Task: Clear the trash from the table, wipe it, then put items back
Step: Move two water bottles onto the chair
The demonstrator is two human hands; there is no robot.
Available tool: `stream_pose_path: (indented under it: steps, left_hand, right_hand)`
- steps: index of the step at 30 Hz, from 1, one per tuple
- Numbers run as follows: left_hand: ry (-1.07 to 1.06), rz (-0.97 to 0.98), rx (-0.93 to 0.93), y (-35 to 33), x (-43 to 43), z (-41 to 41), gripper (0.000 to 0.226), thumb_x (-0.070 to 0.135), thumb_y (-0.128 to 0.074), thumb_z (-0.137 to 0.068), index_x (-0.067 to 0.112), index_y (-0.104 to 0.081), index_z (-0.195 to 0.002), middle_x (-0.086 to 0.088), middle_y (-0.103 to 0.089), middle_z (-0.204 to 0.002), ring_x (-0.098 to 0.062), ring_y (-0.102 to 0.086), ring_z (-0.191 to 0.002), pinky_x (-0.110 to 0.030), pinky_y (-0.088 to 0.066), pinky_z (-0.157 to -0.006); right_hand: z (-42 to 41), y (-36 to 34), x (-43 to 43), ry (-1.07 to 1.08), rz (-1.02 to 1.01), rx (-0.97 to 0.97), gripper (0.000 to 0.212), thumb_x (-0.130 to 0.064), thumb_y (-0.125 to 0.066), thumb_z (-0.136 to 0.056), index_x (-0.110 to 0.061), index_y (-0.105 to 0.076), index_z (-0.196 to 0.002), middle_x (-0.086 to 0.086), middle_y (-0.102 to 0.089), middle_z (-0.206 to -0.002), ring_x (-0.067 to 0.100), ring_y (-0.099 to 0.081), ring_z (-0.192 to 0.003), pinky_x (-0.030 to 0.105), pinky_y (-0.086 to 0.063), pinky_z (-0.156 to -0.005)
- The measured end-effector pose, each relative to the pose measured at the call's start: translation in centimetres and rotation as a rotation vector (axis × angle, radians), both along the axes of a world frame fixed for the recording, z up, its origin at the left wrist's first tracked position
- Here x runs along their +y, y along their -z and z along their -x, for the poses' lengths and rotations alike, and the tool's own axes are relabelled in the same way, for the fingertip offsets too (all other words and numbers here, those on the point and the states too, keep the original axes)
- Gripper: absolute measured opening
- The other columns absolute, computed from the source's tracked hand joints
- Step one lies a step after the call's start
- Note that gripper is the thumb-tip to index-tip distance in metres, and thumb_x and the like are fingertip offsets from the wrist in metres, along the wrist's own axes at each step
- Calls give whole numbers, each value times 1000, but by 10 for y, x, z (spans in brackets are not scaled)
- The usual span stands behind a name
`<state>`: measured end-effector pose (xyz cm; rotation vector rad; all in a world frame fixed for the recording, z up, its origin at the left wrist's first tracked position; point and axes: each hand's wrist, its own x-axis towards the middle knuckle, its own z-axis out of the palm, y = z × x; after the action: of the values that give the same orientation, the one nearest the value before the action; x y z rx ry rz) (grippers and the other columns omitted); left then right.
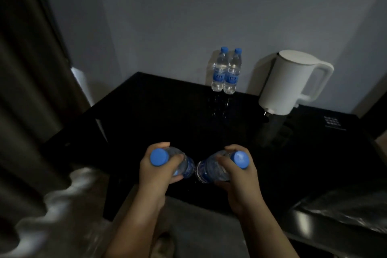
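Note:
My left hand (156,170) grips a clear water bottle (184,166) with a blue cap, held over the near part of the black table (146,111). My right hand (236,174) grips a second blue-capped bottle (207,170) beside it. The bases of the two bottles tilt toward each other and almost touch. Two more upright water bottles stand side by side against the wall at the back of the table, one on the left (218,70) and one on the right (232,72).
A white electric kettle (287,81) stands at the back right of the table. A small white printed label (333,122) shows on the tabletop right of it. A dark curtain (27,69) hangs at the left. A bin lined with a plastic bag (343,213) sits at the lower right.

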<state>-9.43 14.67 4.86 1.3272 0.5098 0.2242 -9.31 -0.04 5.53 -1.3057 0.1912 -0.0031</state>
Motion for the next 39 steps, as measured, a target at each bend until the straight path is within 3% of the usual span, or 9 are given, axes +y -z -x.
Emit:
stream_pose_path:
  steps: [4, 8, 14, 17, 23, 29, 34, 39]
  left_hand:
    - [-7, -29, 8, -4, -7, 58, 34, -2, -69, -80, 27, -56, -94, -2, -57, -98, -15, -59, -86, -36, -56, -64]
    - [29, -91, 2, -8, -11, 105, 36, -2, -70, -78, 29, -57, -90, -6, -58, -105, -20, -60, -90, -35, -55, -60]
    - [118, -118, 59, -6, -20, 184, 34, -2, -70, -78, 27, -56, -90, -2, -58, -92, -16, -61, -80, -32, -56, -58]
    - [127, -119, 120, 7, -27, 220, 33, -3, -70, -78, 24, -57, -91, -1, -57, -90, -16, -60, -77, -32, -55, -55]
    - [193, -105, 267, 31, -71, 270, 33, -3, -68, -78, 18, -58, -101, 0, -55, -86, -15, -57, -71, -32, -55, -53]
    - [359, -130, 315, 52, -169, 279, 34, -5, -68, -78, 18, -56, -100, 0, -55, -82, -16, -56, -71, -36, -54, -59]
    - [497, -162, 339, 65, -292, 268, 33, -3, -72, -76, 22, -57, -92, -2, -55, -85, -24, -58, -78, -32, -55, -50]
    - [617, -172, 342, 66, -431, 261, 31, -4, -70, -77, 20, -57, -91, -4, -54, -83, -23, -56, -76, -42, -56, -63]
  right_hand:
    - [52, -2, -9, -77, -2, 16, 24, 0, -69, -78, -22, -59, -83, -1, -61, -83, 18, -60, -79, 39, -49, -66]
    - [102, -2, -14, -126, -31, 1, 22, -16, -70, -60, -27, -61, -78, -5, -63, -78, 11, -63, -71, 32, -50, -55]
    - [185, 7, -18, -139, 33, 39, 22, -18, -71, -64, -35, -60, -71, -10, -60, -73, 15, -57, -76, 34, -45, -60]
    - [224, 22, -25, -59, 14, 141, 26, -7, -70, -77, -29, -58, -76, -7, -58, -75, 16, -55, -76, 31, -42, -59]
    - [288, 45, -71, 28, 1, 329, 20, -5, -66, -81, -23, -58, -84, 0, -59, -84, 19, -57, -77, 37, -46, -64]
    - [319, 64, -170, 221, -2, 405, 22, 2, -63, -80, -18, -58, -87, 2, -57, -78, 18, -54, -71, 36, -44, -66]
    - [331, 74, -292, 342, -8, 405, 22, 2, -65, -78, -18, -60, -86, 5, -57, -80, 21, -51, -73, 31, -40, -64]
    - [343, 73, -424, 452, 34, 414, 22, 0, -70, -71, -18, -60, -80, 5, -56, -75, 23, -51, -70, 29, -40, -63]
